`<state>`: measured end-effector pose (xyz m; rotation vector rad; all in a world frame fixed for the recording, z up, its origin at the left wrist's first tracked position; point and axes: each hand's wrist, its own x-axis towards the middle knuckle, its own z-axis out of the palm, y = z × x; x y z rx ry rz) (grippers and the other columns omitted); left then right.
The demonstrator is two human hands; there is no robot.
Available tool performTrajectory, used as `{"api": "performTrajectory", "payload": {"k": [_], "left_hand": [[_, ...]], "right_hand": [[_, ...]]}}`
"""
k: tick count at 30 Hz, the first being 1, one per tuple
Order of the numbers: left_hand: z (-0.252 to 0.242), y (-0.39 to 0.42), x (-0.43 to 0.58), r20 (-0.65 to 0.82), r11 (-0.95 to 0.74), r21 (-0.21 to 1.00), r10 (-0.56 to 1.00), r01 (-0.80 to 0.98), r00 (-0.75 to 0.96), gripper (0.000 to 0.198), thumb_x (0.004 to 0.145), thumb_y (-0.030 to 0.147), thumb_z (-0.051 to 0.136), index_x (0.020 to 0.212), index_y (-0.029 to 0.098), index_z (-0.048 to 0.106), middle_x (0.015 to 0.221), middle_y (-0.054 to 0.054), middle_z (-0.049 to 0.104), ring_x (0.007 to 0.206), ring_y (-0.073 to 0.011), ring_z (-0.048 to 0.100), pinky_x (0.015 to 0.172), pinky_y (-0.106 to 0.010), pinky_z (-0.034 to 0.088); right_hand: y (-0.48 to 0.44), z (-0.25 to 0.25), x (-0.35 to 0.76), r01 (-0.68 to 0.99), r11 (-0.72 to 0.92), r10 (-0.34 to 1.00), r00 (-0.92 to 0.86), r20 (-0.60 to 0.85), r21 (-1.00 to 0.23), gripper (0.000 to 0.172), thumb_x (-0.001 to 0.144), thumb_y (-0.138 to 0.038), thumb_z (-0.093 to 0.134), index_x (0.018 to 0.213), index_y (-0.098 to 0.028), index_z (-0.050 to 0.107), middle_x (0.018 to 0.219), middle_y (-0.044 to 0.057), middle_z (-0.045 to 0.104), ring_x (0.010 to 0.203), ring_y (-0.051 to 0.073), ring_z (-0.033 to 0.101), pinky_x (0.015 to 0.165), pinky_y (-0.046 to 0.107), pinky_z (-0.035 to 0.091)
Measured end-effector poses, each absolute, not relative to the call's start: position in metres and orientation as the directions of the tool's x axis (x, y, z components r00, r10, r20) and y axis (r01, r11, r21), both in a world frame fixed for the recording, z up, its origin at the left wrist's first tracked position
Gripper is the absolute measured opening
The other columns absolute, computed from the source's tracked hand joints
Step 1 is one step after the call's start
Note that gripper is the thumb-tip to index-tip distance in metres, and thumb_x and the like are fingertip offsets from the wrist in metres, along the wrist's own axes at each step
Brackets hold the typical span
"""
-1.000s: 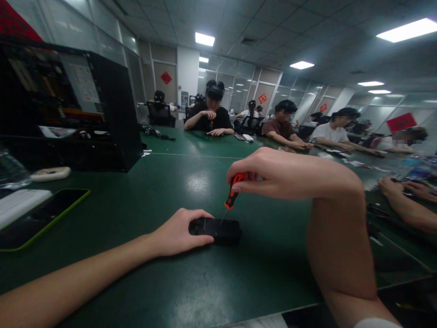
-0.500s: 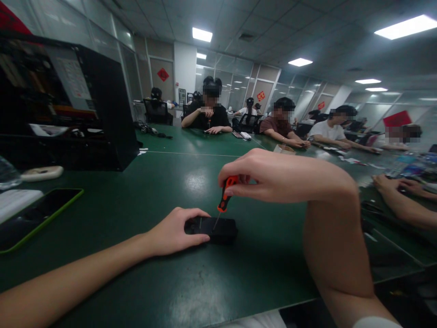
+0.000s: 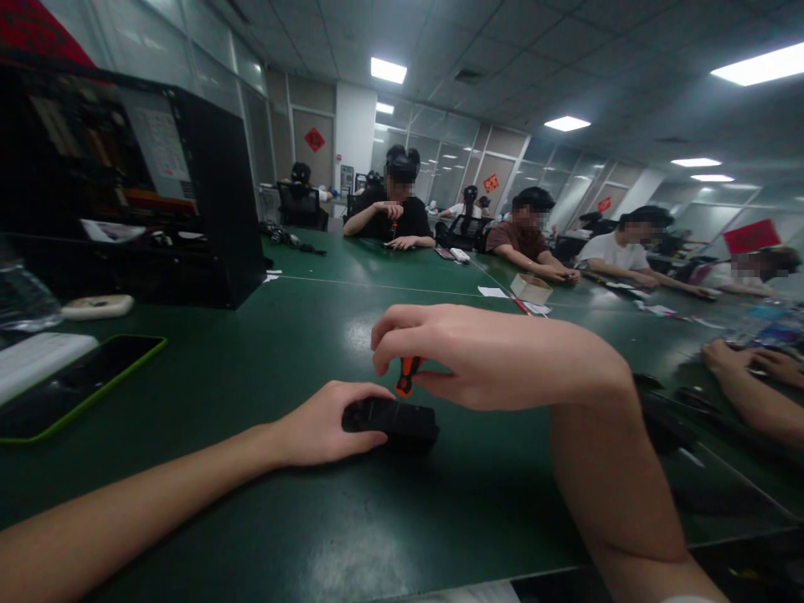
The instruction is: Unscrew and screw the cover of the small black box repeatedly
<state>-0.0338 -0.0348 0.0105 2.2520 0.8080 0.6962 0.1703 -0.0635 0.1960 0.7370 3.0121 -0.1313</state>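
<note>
A small black device (image 3: pixel 393 420) lies flat on the green table (image 3: pixel 402 502) in front of me. My left hand (image 3: pixel 323 423) grips its left end, fingers curled around it. My right hand (image 3: pixel 465 356) hovers just above the device, fingers pinched on an orange-handled screwdriver (image 3: pixel 406 376) that points down at the device's top. Only a short piece of the handle shows under my fingers; the tip is hidden.
A phone in a green case (image 3: pixel 69 385) and a white keyboard edge (image 3: pixel 34 360) lie at the left, with a black rack (image 3: pixel 126 193) behind. Several people sit along the table's far side. Another person's hands (image 3: pixel 754 368) rest at the right. A small cardboard box (image 3: pixel 531 288) stands mid-table.
My right hand has dropped lower and slid left, bringing the screwdriver down close onto the device, so less of the tool shows. My left hand keeps its hold on the device.
</note>
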Motion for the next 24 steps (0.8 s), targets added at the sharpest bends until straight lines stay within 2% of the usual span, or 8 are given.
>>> {"api": "performTrajectory", "payload": {"k": [3, 6, 13, 24], "left_hand": [[0.011, -0.035, -0.028, 0.292, -0.616, 0.717, 0.691, 0.327, 0.661, 0.046, 0.082, 0.036, 0.078, 0.124, 0.021, 0.066, 0.117, -0.003, 0.073, 0.103, -0.0234, 0.068, 0.091, -0.032, 0.049], [0.012, -0.034, -0.023, 0.290, -0.612, 0.726, 0.685, 0.312, 0.669, 0.039, 0.086, 0.037, 0.075, 0.122, 0.022, 0.069, 0.117, -0.003, 0.073, 0.105, -0.0230, 0.067, 0.092, -0.032, 0.048], [0.014, -0.034, -0.024, 0.254, -0.591, 0.736, 0.692, 0.329, 0.676, 0.037, 0.088, 0.035, 0.073, 0.123, 0.023, 0.070, 0.116, -0.001, 0.074, 0.103, -0.0212, 0.068, 0.090, -0.030, 0.047], [0.014, -0.034, -0.024, 0.258, -0.611, 0.718, 0.679, 0.334, 0.687, 0.038, 0.090, 0.036, 0.071, 0.125, 0.022, 0.068, 0.119, -0.003, 0.073, 0.106, -0.0218, 0.067, 0.092, -0.030, 0.047]], "right_hand": [[-0.065, 0.198, 0.170, 0.477, 0.877, 0.474, -0.878, -0.057, -0.055, 0.015, 0.094, -0.017, 0.061, 0.107, -0.017, 0.068, 0.107, 0.005, 0.067, 0.088, 0.015, 0.060, 0.073, 0.025, 0.042], [-0.065, 0.203, 0.178, 0.517, 0.854, 0.513, -0.855, -0.079, -0.055, 0.014, 0.093, -0.012, 0.057, 0.098, -0.017, 0.069, 0.094, 0.003, 0.069, 0.083, 0.013, 0.061, 0.070, 0.023, 0.041], [-0.058, 0.212, 0.210, 0.702, 0.712, 0.700, -0.708, -0.092, 0.015, 0.016, 0.090, -0.021, 0.059, 0.099, -0.022, 0.072, 0.096, 0.001, 0.072, 0.082, 0.015, 0.063, 0.068, 0.024, 0.041], [-0.048, 0.209, 0.204, 0.707, 0.707, 0.696, -0.701, -0.158, -0.022, 0.017, 0.090, -0.023, 0.059, 0.102, -0.024, 0.071, 0.097, 0.000, 0.073, 0.082, 0.014, 0.065, 0.067, 0.023, 0.042]]}}
